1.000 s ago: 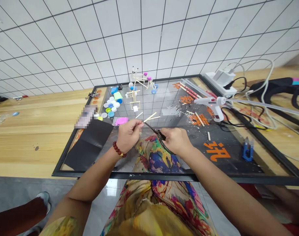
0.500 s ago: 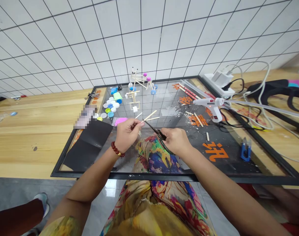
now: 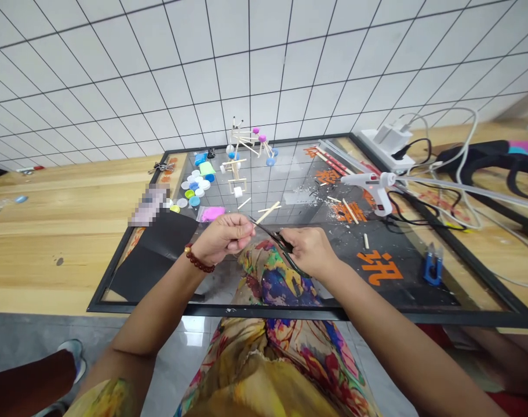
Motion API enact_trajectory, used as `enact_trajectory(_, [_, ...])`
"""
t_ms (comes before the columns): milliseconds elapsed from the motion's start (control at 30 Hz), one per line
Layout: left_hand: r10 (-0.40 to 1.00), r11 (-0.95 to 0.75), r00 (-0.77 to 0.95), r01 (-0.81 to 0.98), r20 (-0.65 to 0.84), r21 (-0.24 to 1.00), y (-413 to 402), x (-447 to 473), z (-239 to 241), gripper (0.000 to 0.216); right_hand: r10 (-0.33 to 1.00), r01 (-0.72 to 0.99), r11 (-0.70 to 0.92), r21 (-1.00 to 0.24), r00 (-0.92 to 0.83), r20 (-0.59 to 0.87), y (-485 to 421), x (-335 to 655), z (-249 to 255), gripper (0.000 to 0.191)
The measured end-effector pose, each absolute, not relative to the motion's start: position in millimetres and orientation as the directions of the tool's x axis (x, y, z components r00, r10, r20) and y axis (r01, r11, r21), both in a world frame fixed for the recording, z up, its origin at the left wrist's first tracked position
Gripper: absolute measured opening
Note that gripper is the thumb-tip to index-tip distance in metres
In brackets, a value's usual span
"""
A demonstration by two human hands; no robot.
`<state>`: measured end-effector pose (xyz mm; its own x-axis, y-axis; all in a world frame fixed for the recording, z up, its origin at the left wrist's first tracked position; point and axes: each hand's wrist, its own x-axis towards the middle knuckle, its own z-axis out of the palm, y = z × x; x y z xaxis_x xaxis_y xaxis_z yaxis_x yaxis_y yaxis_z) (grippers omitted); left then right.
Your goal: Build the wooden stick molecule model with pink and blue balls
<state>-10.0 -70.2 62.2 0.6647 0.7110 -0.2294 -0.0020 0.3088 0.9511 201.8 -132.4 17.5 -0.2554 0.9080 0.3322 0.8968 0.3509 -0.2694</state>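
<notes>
My right hand (image 3: 309,249) is closed around the black handles of a pair of scissors (image 3: 269,233). The blades point left and reach my left hand (image 3: 229,236). Thumb and fingers of that hand are pinched together at the blade tips; whatever is between them is too small or hidden to name. Just beyond the blades, thin wooden sticks (image 3: 268,212) lie on the glass, some crossing. A model of joined sticks (image 3: 245,142) with bottle caps and pink pieces stands farther back. A small packet of pink material (image 3: 212,214) lies beside my left hand.
Coloured bottle caps (image 3: 198,186) and a black sheet (image 3: 153,260) lie to the left. On the right are a white glue gun (image 3: 372,188) with its cord, a power strip (image 3: 383,152), blue-handled cutters (image 3: 433,265) and loose sticks. A black frame (image 3: 264,313) edges the glass.
My left hand has shifted slightly left and down and turned, with its fingers more curled. The right hand and scissors have hardly moved.
</notes>
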Motion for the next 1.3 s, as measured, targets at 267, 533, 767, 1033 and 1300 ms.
enact_trajectory(267, [0.926, -0.347, 0.239, 0.239, 0.291, 0.907, -84, 3, 48, 0.019, 0.959, 0.937, 0.196, -0.288, -0.121, 0.257, -130, 197, 19, 0.029])
enact_trajectory(533, [0.806, 0.24, 0.561, -0.017, -0.189, 0.971, -76, -9, 62, 0.035, 0.914, 0.868, 0.365, -0.337, -0.266, 0.306, -132, 203, 23, 0.033])
enact_trajectory(767, [0.924, -0.019, 0.384, 0.047, -0.001, 0.999, -81, -3, 56, 0.028, 0.931, 0.904, 0.286, -0.318, -0.183, 0.317, -130, 204, 19, 0.03])
enact_trajectory(1033, [0.853, 0.102, 0.517, -0.02, -0.077, 0.995, -76, -7, 57, 0.034, 0.921, 0.884, 0.33, -0.33, -0.225, 0.317, -131, 203, 17, 0.031])
enact_trajectory(1300, [0.948, -0.256, 0.225, 0.119, 0.225, 0.959, -82, 1, 45, 0.022, 0.95, 0.914, 0.215, -0.345, -0.113, 0.291, -129, 198, 15, 0.028])
